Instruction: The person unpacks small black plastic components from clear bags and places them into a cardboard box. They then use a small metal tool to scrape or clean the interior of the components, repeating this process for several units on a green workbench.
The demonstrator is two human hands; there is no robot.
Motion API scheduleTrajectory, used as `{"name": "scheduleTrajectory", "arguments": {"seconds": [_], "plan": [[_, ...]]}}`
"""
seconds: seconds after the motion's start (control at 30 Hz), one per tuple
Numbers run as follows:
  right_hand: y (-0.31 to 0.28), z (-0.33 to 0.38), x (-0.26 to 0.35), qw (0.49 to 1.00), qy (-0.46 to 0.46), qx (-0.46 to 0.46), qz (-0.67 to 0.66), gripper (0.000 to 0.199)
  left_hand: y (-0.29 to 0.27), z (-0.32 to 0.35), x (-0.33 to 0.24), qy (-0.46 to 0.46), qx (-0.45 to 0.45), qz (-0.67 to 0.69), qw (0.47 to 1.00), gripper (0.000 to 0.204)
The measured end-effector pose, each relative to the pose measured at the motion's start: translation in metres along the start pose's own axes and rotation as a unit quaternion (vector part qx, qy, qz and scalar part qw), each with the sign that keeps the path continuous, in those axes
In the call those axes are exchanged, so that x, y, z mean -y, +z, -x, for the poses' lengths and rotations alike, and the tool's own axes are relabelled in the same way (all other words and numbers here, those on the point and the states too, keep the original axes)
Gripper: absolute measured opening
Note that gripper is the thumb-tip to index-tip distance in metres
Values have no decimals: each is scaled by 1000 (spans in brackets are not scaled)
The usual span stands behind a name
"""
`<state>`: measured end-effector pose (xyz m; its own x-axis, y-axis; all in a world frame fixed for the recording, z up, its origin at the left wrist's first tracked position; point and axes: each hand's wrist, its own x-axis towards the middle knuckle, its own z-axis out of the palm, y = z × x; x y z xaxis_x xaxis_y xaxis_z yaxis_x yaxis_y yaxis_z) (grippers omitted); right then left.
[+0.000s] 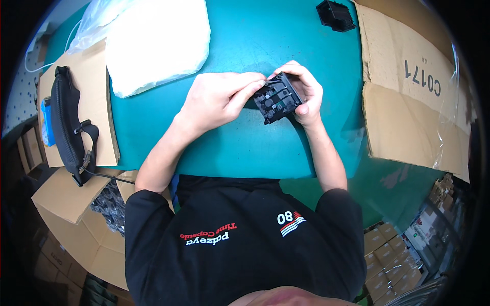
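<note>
A black moulded plastic housing point(278, 100) is held above the green table, its face full of small ribs, slots and clips turned up toward me. My right hand point(308, 94) wraps round its right side, with fingers over the far edge and the thumb at the near right corner. At the upper left edge of the housing, my left hand point(217, 99) has thumb and forefinger pressed together. Whatever lies between those fingertips is too small or hidden to make out. A second black plastic housing point(335, 16), hollow and box-like, rests at the table's far right.
A large white bag point(158, 48) lies on the green table point(245, 148) at the far left. Left of it, a black padded strap bag point(69, 115) sits on cardboard. An open cardboard box point(408, 102) borders the right; another box point(87, 237) below left holds dark wrapped parts.
</note>
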<state>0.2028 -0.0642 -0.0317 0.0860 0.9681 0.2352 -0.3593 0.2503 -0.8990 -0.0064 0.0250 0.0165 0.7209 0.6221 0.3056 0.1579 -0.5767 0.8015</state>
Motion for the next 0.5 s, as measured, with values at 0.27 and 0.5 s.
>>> {"name": "scheduleTrajectory", "arguments": {"seconds": [0.27,0.5], "plan": [[-10,-14,-1,964,-217,20,155,98,-18,5,-33,-25,-30,-126,991,13],[-2,-13,-2,938,-251,24,238,97,-19,11,-37,-33,2,-175,984,8]]}}
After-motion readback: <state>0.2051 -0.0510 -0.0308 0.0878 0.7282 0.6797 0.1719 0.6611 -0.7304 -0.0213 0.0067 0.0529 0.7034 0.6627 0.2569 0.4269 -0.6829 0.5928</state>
